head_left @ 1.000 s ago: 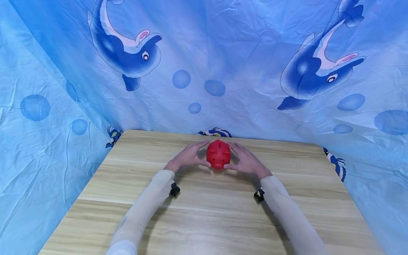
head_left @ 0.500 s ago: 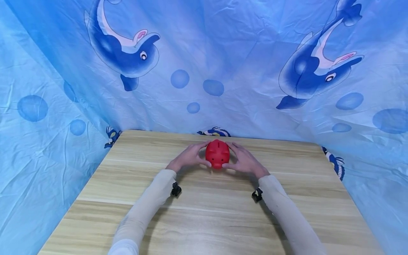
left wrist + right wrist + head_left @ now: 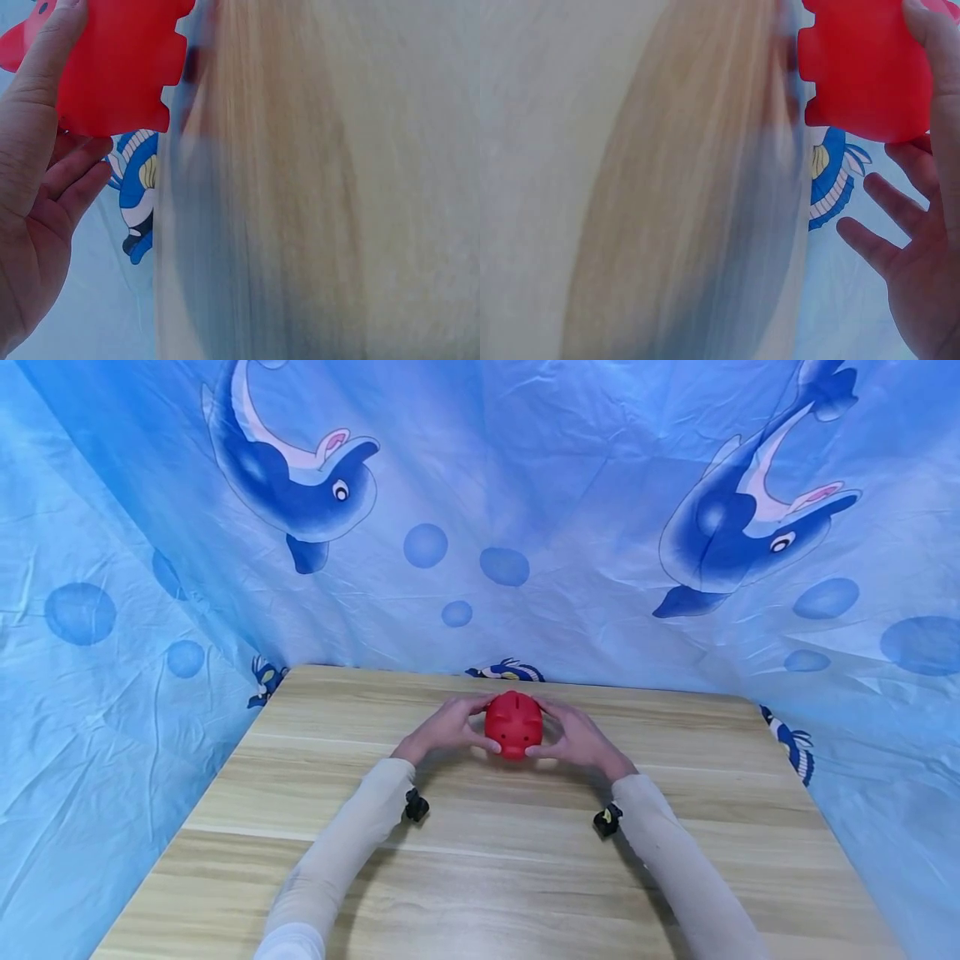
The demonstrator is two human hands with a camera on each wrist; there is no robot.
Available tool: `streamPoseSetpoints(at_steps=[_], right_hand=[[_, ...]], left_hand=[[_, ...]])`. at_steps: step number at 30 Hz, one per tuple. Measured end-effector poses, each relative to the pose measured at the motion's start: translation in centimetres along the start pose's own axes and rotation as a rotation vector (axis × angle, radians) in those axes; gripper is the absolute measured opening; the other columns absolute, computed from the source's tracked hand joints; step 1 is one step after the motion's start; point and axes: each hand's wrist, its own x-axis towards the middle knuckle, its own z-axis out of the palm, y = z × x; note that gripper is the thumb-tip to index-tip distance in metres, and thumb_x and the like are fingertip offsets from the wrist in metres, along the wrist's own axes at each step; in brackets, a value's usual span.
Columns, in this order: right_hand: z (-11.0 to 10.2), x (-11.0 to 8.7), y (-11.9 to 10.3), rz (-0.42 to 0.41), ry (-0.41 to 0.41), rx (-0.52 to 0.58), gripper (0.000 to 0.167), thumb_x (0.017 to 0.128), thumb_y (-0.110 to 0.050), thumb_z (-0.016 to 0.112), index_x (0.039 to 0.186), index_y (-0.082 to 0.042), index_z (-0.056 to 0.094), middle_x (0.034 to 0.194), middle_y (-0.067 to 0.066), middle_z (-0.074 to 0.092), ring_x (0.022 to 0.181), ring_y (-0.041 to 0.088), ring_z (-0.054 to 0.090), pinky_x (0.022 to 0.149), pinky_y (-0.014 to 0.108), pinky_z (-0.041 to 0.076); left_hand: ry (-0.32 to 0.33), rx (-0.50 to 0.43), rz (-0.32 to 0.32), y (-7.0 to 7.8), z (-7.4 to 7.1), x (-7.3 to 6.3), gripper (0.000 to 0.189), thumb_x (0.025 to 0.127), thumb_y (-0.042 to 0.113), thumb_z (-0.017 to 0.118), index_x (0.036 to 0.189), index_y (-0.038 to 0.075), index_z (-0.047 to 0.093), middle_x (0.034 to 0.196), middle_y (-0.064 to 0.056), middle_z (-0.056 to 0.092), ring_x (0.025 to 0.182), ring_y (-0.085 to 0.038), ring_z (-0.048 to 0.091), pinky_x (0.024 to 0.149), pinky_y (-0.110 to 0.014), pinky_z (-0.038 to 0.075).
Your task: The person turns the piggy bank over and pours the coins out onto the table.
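A red piggy bank (image 3: 513, 727) with a coin slot on top and a snout facing me is held between my two hands near the table's far edge. My left hand (image 3: 452, 724) grips its left side, thumb at the front by the snout and fingers behind. On the other side my right hand (image 3: 579, 737) mirrors this, its thumb (image 3: 930, 34) pressed on the red body. In the left wrist view, the stubby feet of the piggy bank (image 3: 124, 67) hang close over the tabletop, with a narrow gap beneath. Lower fingers of the right hand spread free of it.
The wood-grain table (image 3: 480, 860) reaches from me to a blue curtain (image 3: 585, 552) printed with dolphins and bubbles, which hangs at the back and both sides. A small black wrist camera (image 3: 416, 806) sits on the left sleeve, and another camera (image 3: 607, 820) on the right.
Both hands have closed in slightly on the piggy bank, the left thumb now overlapping its front more. The piggy bank stays in nearly the same place; the head view shifts a little.
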Motion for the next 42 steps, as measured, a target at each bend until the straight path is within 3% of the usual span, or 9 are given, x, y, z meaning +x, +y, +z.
streamPoseSetpoints(at_steps=[5,17,24,34,42], right_hand=[[-0.4,-0.1,-0.3,-0.019,0.028,0.054,0.105,0.073,-0.067,0.082,0.156,-0.018,0.044,0.155,0.005,0.050,0.141,0.033,0.046,0.103,0.060,0.050],[-1.2,-0.5,-1.8,-0.008,0.051,0.071,0.099,0.074,-0.063,0.083,0.153,-0.015,0.049,0.148,0.006,0.056,0.134,0.032,0.050,0.098,0.058,0.054],[-1.6,-0.8,-2.5,0.004,0.075,0.093,0.097,0.073,-0.062,0.085,0.150,-0.014,0.052,0.143,0.007,0.058,0.128,0.033,0.054,0.092,0.056,0.058],[-1.9,-1.0,-3.1,0.013,0.081,0.177,0.083,0.078,-0.055,0.084,0.145,-0.014,0.058,0.134,0.007,0.065,0.123,0.042,0.058,0.086,0.053,0.060],[-2.0,-1.0,-3.2,0.010,0.104,0.232,0.076,0.082,-0.050,0.082,0.141,-0.008,0.060,0.127,0.010,0.068,0.116,0.044,0.060,0.085,0.050,0.060]], left_hand=[[0.018,-0.064,0.030,0.4,-0.2,-0.1,0.094,0.074,0.051,0.089,0.152,0.015,0.050,0.147,-0.001,0.059,0.135,-0.024,0.056,0.107,-0.048,0.050],[0.047,-0.200,-0.005,1.3,-0.9,-0.6,0.094,0.074,0.046,0.091,0.151,0.011,0.051,0.143,-0.004,0.062,0.130,-0.026,0.060,0.106,-0.056,0.049],[0.049,-0.214,-0.064,2.0,-1.2,-0.9,0.093,0.076,0.046,0.090,0.151,0.009,0.050,0.139,-0.004,0.064,0.118,-0.022,0.067,0.096,-0.042,0.058],[0.089,-0.213,-0.097,3.0,-1.2,-1.3,0.084,0.078,0.046,0.087,0.147,0.009,0.056,0.127,-0.003,0.070,0.110,-0.019,0.070,0.090,-0.036,0.061],[0.127,-0.275,-0.102,3.4,-0.9,-1.3,0.078,0.083,0.042,0.085,0.145,0.006,0.057,0.124,-0.007,0.072,0.106,-0.020,0.071,0.088,-0.035,0.061]])
